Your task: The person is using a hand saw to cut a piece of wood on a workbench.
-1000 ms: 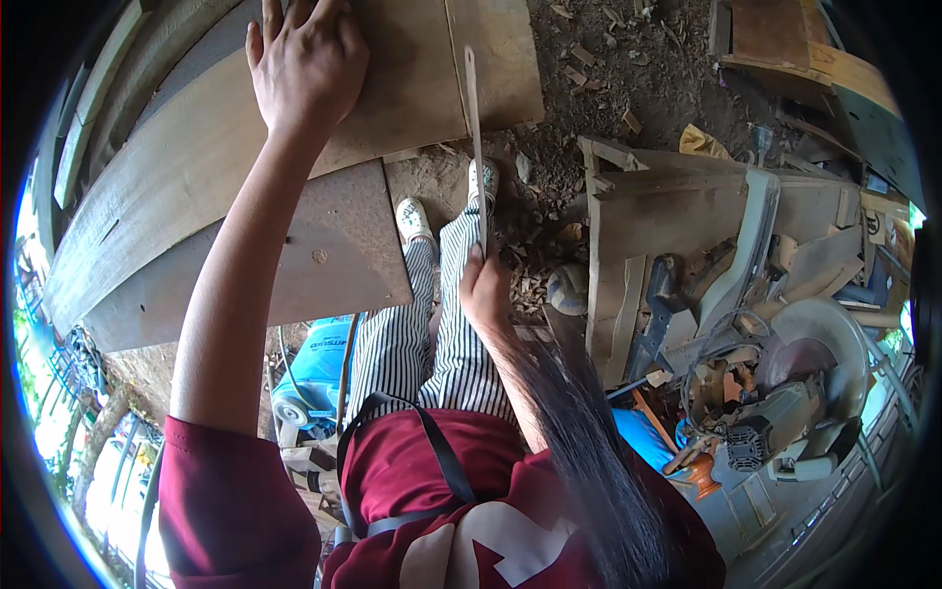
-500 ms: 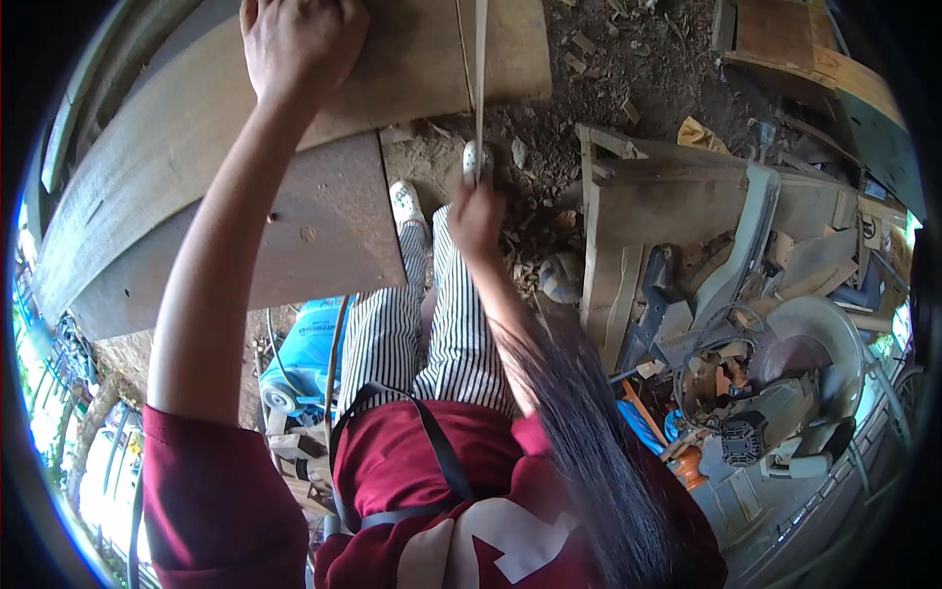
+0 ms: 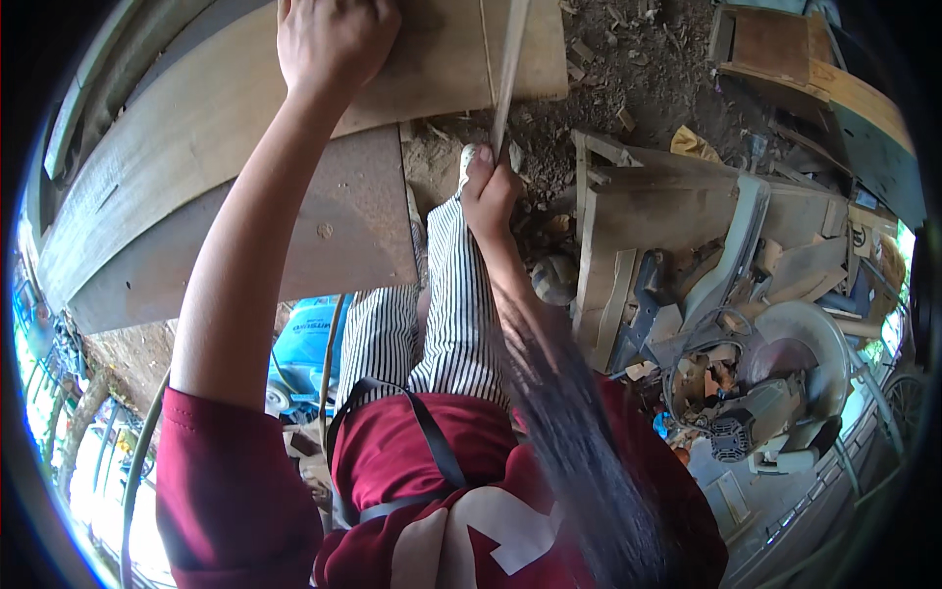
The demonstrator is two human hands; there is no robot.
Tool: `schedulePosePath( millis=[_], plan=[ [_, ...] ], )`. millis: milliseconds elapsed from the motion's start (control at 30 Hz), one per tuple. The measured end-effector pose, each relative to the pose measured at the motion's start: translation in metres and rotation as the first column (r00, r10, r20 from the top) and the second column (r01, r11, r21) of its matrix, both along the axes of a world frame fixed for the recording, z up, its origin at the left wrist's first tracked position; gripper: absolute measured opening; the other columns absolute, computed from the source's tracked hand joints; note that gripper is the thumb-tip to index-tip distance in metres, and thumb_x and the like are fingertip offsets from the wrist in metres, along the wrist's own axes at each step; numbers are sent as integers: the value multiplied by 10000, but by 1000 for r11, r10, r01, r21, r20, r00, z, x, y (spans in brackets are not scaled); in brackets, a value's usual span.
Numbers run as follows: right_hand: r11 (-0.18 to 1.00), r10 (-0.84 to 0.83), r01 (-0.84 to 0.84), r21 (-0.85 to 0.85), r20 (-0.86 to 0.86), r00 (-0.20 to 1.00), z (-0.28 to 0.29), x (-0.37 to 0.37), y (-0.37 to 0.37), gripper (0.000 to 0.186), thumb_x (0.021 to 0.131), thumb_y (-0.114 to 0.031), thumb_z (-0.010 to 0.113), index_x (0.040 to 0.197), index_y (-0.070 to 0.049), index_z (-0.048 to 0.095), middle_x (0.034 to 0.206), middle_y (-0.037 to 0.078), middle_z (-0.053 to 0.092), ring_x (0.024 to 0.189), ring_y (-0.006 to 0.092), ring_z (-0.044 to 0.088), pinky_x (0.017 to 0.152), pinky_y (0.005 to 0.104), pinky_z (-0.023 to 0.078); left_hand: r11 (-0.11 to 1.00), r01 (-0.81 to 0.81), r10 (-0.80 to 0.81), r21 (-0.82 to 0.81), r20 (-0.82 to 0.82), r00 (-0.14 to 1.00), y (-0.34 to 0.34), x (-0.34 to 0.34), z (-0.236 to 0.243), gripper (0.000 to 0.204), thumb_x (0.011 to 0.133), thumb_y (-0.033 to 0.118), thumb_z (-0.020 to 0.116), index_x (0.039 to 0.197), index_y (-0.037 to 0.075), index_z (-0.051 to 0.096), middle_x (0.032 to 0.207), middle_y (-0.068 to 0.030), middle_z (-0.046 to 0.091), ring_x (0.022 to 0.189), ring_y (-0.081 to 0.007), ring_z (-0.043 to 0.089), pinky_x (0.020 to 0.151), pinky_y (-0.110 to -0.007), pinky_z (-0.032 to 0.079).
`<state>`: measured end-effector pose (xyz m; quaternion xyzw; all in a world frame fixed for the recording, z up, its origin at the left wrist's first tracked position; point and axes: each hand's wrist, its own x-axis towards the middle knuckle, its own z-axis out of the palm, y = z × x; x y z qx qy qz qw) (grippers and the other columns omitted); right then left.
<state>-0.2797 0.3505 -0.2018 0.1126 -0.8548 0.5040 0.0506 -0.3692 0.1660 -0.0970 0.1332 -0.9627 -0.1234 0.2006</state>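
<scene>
My left hand [image 3: 339,44] presses on a long, pale wooden board [image 3: 226,147] at the upper left. Its thumb stands apart from the palm; the fingertips run past the top edge of the picture. My right hand [image 3: 491,196] is closed round the near end of a handsaw [image 3: 510,69], whose long narrow blade shows almost edge-on and points away from me. The handle is hidden in my fist. Beside the blade, a thin straight line [image 3: 487,39] crosses the board near its right end. Under that board lies a darker brown panel [image 3: 343,231].
My striped trouser legs and one pale shoe are below the saw. On the right stand a wooden frame [image 3: 628,226], offcuts, and a power saw with a large round disc [image 3: 800,353]. A blue machine [image 3: 309,339] sits under the panel. Wood scraps litter the dirt ground [image 3: 638,59].
My right hand has moved slightly up and right, and the saw blade now leans to the right. My left hand and the board appear farther right in the picture.
</scene>
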Motion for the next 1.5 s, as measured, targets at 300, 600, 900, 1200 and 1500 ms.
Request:
schedulePosePath(
  millis=[300, 600, 900, 1200, 1500],
  plan=[
    [836, -310, -72, 544, 577, 756, -37, 166, 147, 214, 852, -191, 394, 876, -32, 535, 523, 176, 499, 447, 318, 497, 405, 395, 364, 997, -6, 3, 77, 40, 999, -2, 0, -4, 364, 776, 127, 406, 1130, 103, 488, 1263, -203, 314, 1225, -346, 175, 998, -405, 175],
    [874, -225, 47, 484, 317, 921, 10, 139, 177, 299, 834, -211, 464, 622, -1, 449, 453, 166, 428, 398, 340, 431, 373, 380, 292, 999, 6, -3, 38, -78, 997, -6, -2, -11, 316, 798, 157, 427, 1093, 58, 483, 1212, -201, 384, 1209, -355, 213, 976, -383, 237],
    [931, -342, 320, -175, -113, 933, 252, -136, 22, 269, 875, -233, 396, 737, -16, 476, 535, 51, 490, 450, 156, 470, 426, 286, 357, 995, -46, 51, 87, -45, 998, -2, 5, -9, 344, 783, 165, 425, 1091, 16, 467, 1216, -198, 381, 1216, -344, 209, 982, -412, 213],
    [815, -486, 264, 515, 361, 796, 115, -174, -44, 445, 837, -334, 352, 752, 57, 548, 742, 259, 562, 738, 389, 551, 627, 441, 440, 992, -51, 46, 117, 45, 998, 0, -2, 2, 375, 776, 151, 408, 1134, 47, 451, 1251, -172, 348, 1218, -333, 211, 990, -437, 178],
    [863, -503, 379, 334, 512, 696, 82, -175, -46, 398, 762, -252, 383, 737, 110, 547, 775, 297, 549, 791, 410, 540, 670, 433, 422, 794, -598, 553, 106, 281, 784, -10, -2, -1, 475, 798, 274, 377, 1266, 267, 303, 1344, -235, 41, 1245, -388, -22, 972, -526, -11]
  ],
)
